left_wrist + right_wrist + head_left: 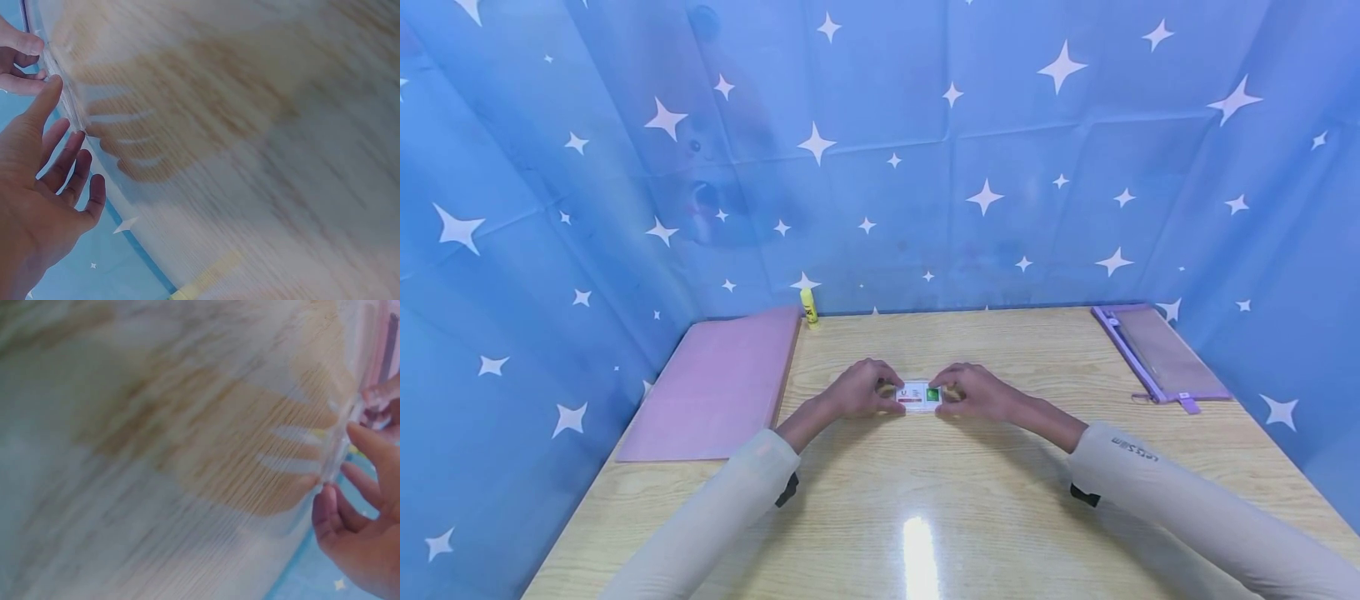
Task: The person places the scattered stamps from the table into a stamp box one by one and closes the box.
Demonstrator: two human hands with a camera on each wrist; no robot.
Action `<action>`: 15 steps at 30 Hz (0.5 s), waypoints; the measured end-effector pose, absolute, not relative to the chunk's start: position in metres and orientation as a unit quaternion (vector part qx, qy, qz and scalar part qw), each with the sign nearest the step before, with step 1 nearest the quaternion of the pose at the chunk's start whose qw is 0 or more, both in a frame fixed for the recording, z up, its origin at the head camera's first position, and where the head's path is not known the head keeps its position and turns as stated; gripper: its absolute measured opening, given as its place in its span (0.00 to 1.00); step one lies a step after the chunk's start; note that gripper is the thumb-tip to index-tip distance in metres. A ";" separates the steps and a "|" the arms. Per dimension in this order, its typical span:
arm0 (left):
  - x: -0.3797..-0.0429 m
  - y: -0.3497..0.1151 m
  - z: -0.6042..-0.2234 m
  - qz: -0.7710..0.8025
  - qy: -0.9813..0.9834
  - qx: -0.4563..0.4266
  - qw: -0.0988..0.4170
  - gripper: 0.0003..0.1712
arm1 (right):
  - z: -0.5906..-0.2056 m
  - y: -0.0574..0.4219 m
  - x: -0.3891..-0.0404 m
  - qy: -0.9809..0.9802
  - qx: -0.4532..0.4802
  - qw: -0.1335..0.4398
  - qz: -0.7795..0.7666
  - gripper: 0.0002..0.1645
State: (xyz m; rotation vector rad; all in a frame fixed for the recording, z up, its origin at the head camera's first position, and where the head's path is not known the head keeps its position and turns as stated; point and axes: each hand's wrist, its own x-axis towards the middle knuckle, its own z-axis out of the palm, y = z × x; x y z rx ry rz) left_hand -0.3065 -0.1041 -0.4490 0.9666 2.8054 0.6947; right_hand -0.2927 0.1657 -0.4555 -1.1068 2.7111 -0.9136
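Note:
A small flat rectangular pack [912, 396] with a white label, a red strip and a green square is held by both hands near the middle of the table. My left hand [867, 389] pinches its left end between thumb and fingers; my right hand [976, 390] pinches the right end likewise. Seen from the left wrist, the pack [67, 97] is a thin clear edge between the fingertips. The right wrist view also shows the clear-edged pack [337, 447] at the fingertips of the right hand [369, 512]. Its exact kind is unclear.
On the left of the wooden table [880, 500] lies a large pink folder [715, 387]. A yellow glue stick [808, 307] stands at the back edge. A purple-trimmed zip pouch [1165, 354] lies at the back right. Blue star-patterned curtains [895, 100] surround the table.

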 end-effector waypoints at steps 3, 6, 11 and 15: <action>-0.306 -0.104 -0.449 0.226 0.920 0.317 0.047 0.26 | -0.456 0.165 -0.293 0.885 -0.359 0.038 -0.295 0.24; -0.305 -0.104 -0.450 0.225 0.920 0.319 0.044 0.26 | -0.456 0.165 -0.293 0.885 -0.360 0.036 -0.292 0.24; -0.306 -0.104 -0.451 0.224 0.918 0.324 0.037 0.26 | -0.457 0.166 -0.293 0.884 -0.364 0.031 -0.292 0.24; -0.306 -0.104 -0.451 0.223 0.919 0.324 0.035 0.26 | -0.457 0.166 -0.293 0.882 -0.365 0.026 -0.297 0.24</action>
